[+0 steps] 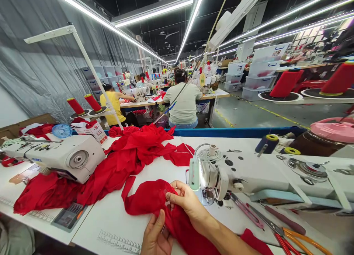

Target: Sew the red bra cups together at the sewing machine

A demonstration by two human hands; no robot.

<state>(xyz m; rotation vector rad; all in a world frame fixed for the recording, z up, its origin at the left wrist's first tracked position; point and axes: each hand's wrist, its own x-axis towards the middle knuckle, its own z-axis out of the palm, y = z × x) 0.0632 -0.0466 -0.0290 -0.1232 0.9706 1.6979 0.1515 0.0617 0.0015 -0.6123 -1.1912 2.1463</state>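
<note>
A piece of red fabric [146, 198] lies across the white table in front of me and runs down toward the lower right. My right hand [184, 201] pinches its gathered edge between thumb and fingers. Below and to the left, my left hand [159, 234] grips the same fabric, thumb on top and fingers partly hidden beneath. Just right of my hands stands a white sewing machine [249, 174], its needle area lit. Behind the held piece, a large heap of red fabric [129, 148] spreads over the table.
A second sewing machine [80, 159] stands at the left. Scissors with orange handles [298, 240] and pink-handled snips [249, 210] lie under the right machine's arm. Thread cones [267, 143] and a pink-lidded jar [329, 133] are at the back right. People [182, 100] sit at tables ahead.
</note>
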